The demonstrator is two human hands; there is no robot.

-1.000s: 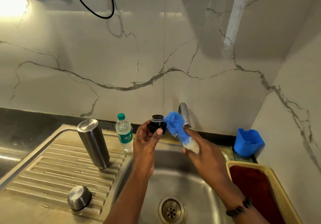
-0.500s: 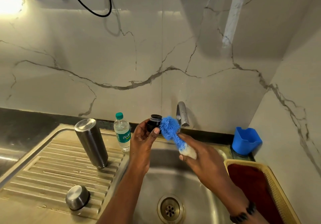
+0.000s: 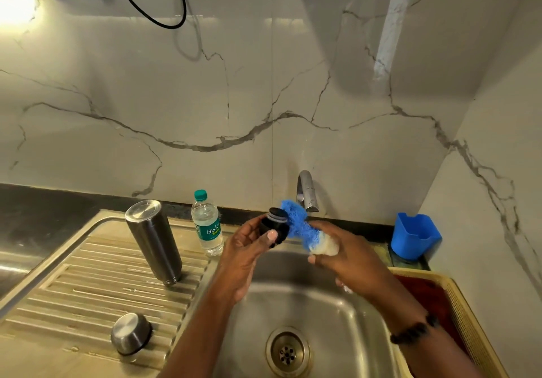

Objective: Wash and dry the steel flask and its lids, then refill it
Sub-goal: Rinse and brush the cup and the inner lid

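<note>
Landmark: sink (image 3: pixel 346 319).

On drainboard left of sink — steel cap (image 3: pixel 131 333) nearest camera, flask (image 3: pixel 154 241) stood upside down behind it. Water bottle (image 3: pixel 206 222) at sink's back-left corner; label partly read, "Bisle…".

Above sink: black stopper (image 3: pixel 274 226) pinched by left hand (image 3: pixel 243 248), blue sponge (image 3: pixel 299 228) gripped by right hand (image 3: pixel 343 256), pressed to stopper.

Step judged: stopper being scrubbed. Next — rinse under tap (image 3: pixel 306 191); drying, refill not yet done.

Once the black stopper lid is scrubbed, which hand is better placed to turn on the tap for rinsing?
Probably the right hand: it holds the blue scrubber just below the tap. The left hand grips the black stopper lid, farther left.
</note>
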